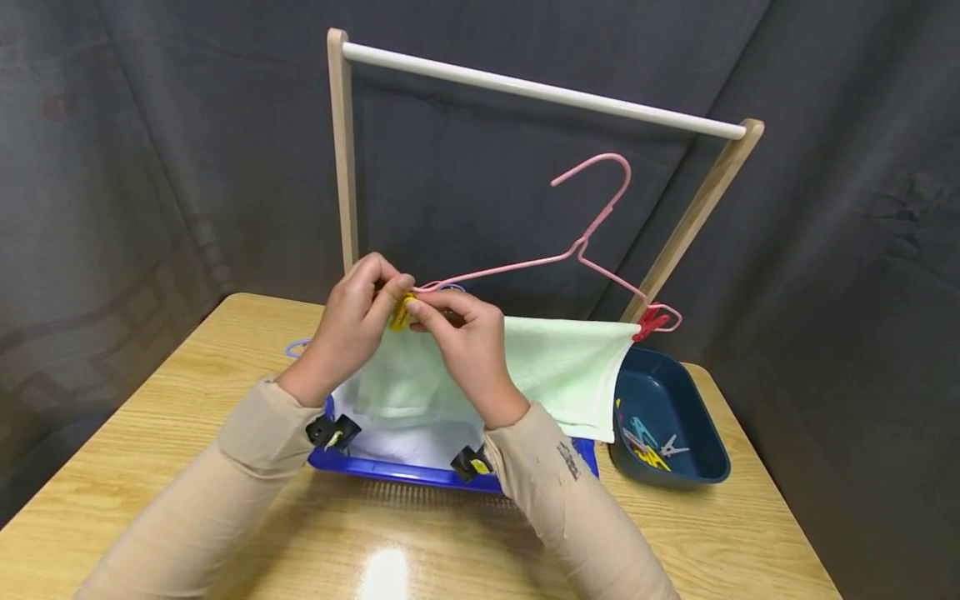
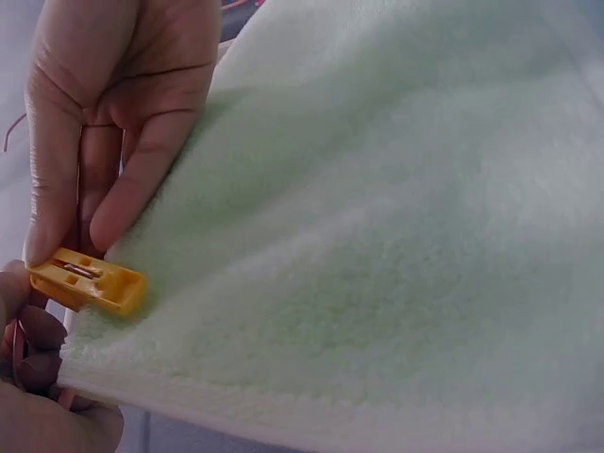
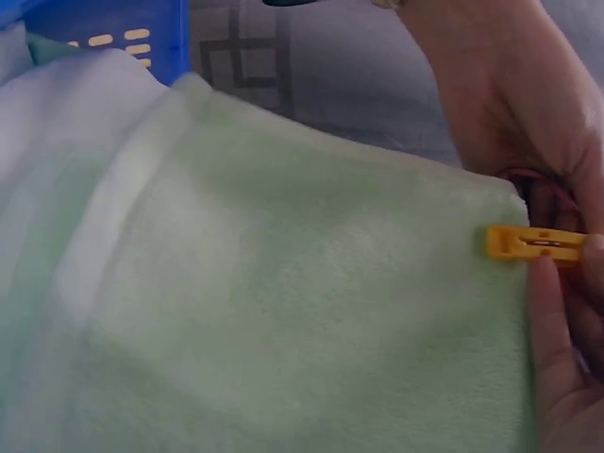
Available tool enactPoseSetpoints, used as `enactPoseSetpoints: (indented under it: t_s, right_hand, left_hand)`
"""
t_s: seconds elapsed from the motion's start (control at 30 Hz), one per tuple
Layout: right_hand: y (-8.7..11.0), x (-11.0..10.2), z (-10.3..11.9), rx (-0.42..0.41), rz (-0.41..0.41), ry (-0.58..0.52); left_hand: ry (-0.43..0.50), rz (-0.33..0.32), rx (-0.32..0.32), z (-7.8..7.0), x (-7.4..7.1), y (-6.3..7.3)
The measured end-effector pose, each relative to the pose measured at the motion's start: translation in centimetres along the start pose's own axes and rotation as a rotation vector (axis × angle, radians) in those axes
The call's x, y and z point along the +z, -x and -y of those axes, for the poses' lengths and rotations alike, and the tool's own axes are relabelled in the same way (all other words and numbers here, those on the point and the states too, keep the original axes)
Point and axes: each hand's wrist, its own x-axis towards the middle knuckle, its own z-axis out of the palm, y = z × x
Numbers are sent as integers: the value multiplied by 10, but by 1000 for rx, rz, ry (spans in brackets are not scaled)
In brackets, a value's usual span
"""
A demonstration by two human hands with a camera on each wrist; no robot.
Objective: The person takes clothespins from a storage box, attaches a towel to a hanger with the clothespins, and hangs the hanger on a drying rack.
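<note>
My left hand [image 1: 358,304] grips the left end of a pink clothes hanger [image 1: 517,267], fingers curled about it. Beside it, my right hand [image 1: 472,337] pinches a yellow clothespin [image 1: 401,315] at its handle end; both thumbs lie close together there. The clothespin's tip sits over the edge of a pale green towel [image 1: 562,358], near one corner, as the left wrist view shows with the clothespin [image 2: 90,281] on the fabric. At the hanger's right end, a red clothespin [image 1: 651,321] fastens the towel's other upper corner. Fingers hide part of the hanger's left end.
A blue basket [image 1: 420,473] with pale cloth inside stands under the towel. To the right, a dark blue tub [image 1: 708,442] holds several clothespins [image 1: 651,454]. Behind rises a rack with a white bar [image 1: 540,90] and wooden posts. A blue hanger [image 1: 296,347] pokes out at left.
</note>
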Motion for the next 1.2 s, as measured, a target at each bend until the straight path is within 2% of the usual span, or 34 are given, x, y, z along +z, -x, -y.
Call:
enactPoseSetpoints:
  t_s: [0.2, 0.37, 0.6, 0.87, 1.2]
  right_hand:
    - [-1, 1, 3, 102, 5, 4]
    - [0, 3, 4, 129, -11, 2]
    - [3, 9, 6, 130, -44, 45]
    - [5, 10, 3, 99, -66, 103]
    - [8, 4, 1, 87, -53, 73]
  left_hand:
    - [19, -24, -19, 0, 2, 1]
    - [21, -38, -28, 2, 3, 2]
    - [7, -71, -4, 6, 3, 4]
    - [12, -51, 3, 5, 3, 4]
    - [26, -43, -17, 4, 0, 5]
